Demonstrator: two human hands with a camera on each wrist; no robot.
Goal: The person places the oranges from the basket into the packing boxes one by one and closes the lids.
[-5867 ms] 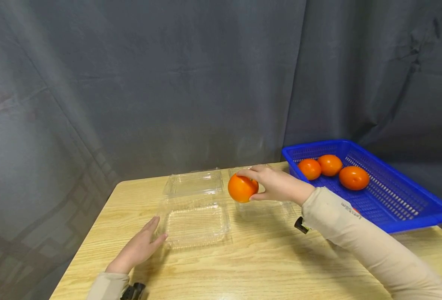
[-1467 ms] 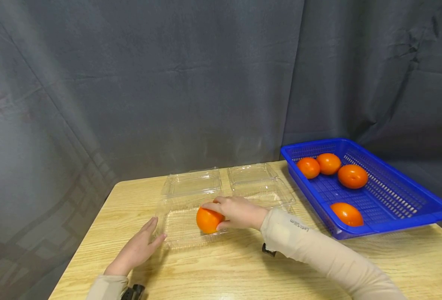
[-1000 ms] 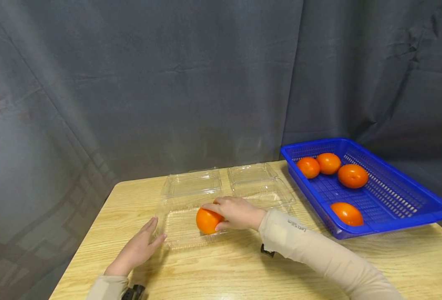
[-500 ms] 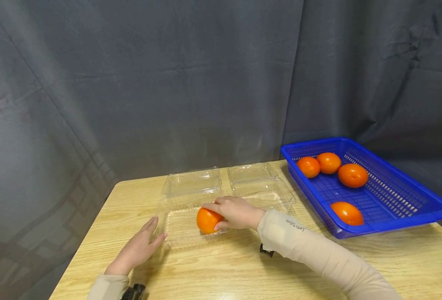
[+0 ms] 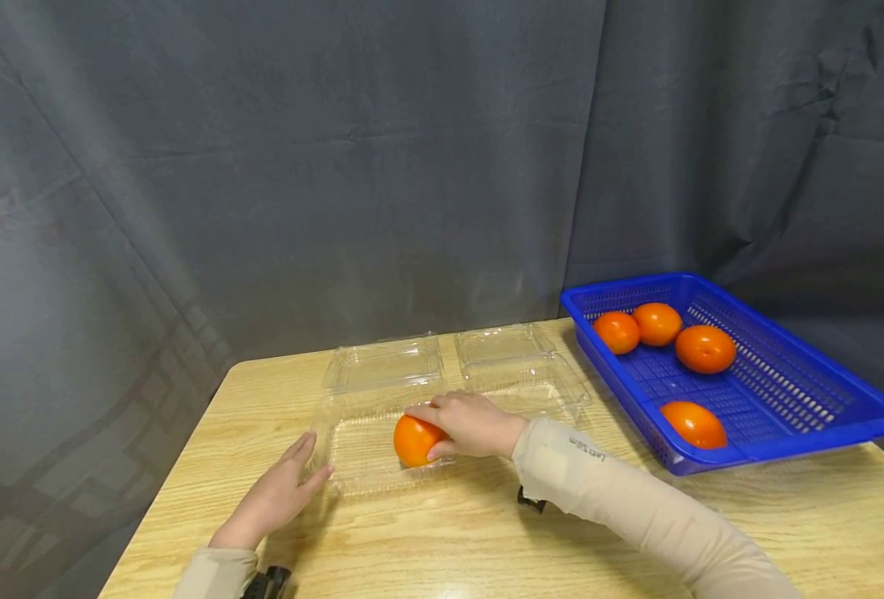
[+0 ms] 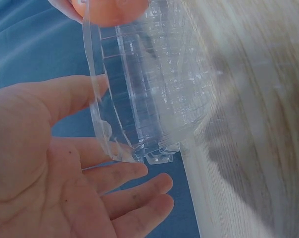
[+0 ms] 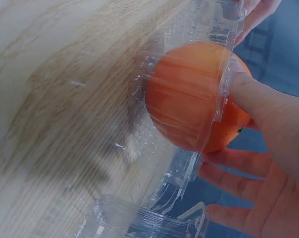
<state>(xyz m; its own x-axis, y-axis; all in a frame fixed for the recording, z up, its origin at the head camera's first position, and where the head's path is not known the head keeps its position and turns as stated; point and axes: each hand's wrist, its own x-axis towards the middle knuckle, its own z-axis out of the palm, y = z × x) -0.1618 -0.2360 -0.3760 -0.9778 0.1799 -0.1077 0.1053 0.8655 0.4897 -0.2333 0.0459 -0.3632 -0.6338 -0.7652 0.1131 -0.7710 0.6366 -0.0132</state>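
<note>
An orange (image 5: 415, 441) sits inside the right part of a clear plastic clamshell box (image 5: 360, 453), its lid folded back behind it. My right hand (image 5: 475, 424) holds the orange from the right, thumb at the near side and fingers over the top. In the right wrist view, the thumb lies against the orange (image 7: 186, 99) near the box's rim. My left hand (image 5: 273, 497) rests at the left edge of the box with straight, spread fingers. The left wrist view shows its thumb and forefinger touching the clear wall (image 6: 139, 99).
A second clear clamshell box (image 5: 520, 374) stands open at the back right, partly behind my right hand. Further right, a blue plastic basket (image 5: 809, 453) holds several oranges (image 5: 704, 349). A grey curtain (image 5: 412, 166) hangs behind the wooden table (image 5: 427, 541).
Since the earliest frame, my right hand has carried the orange left and toward me into the front left box. Over the last second and a half both hands have stayed almost still.
</note>
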